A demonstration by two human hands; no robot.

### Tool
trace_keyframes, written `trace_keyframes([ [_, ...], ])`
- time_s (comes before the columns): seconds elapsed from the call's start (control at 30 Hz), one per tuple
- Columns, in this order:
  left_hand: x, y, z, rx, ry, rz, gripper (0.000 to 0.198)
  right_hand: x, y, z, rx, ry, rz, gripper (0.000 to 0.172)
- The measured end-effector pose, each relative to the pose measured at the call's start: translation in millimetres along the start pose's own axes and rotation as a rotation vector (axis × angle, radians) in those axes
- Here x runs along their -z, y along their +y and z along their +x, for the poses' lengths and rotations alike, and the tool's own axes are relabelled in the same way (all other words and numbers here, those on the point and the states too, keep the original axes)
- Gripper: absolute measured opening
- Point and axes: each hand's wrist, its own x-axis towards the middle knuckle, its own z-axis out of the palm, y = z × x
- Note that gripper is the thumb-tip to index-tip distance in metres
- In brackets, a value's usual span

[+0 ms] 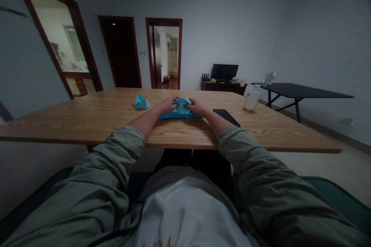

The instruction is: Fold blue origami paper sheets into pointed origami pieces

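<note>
A half-folded piece of blue paper rests on the wooden table in front of me. My left hand grips its left side with the fingers curled over the raised fold. My right hand grips the right side the same way. Both hands are closed on the paper and press it down on the table. A finished blue folded paper shape sits apart to the left of my left hand.
A black phone lies flat just right of my right hand. A white bottle stands further right. A black side table stands beyond it, with a TV cabinet at the back wall.
</note>
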Motion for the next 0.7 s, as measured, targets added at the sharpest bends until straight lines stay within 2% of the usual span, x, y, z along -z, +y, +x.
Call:
trace_keyframes([
  [0.07,-1.0,-1,1,0.032,-0.004,0.002,0.043,0,-5,-2,-0.001,0.041,-0.020,0.029],
  [0.13,-2.4,-1,2,0.046,0.003,-0.022,0.042,1,-12,-4,0.032,0.138,-0.076,0.033],
  [0.2,-3.7,1,3,0.046,0.009,-0.058,0.041,2,-17,-5,0.082,0.240,-0.142,0.042],
  [0.27,-4.2,3,3,0.034,0.010,-0.080,0.044,3,-22,-7,0.126,0.284,-0.177,0.049],
  [0.37,-3.1,8,1,-0.008,0.007,-0.050,0.049,5,-26,-9,0.181,0.221,-0.201,0.035],
  [0.47,-1.0,13,-2,-0.035,0.022,0.014,0.044,6,-27,-10,0.209,0.176,-0.244,0.022],
  [0.6,-0.5,18,-5,-0.028,0.075,0.039,0.039,5,-31,-12,0.184,0.194,-0.305,0.022],
  [0.7,-2.0,22,-4,-0.043,0.148,0.030,0.040,1,-34,-11,0.196,0.216,-0.271,0.030],
])
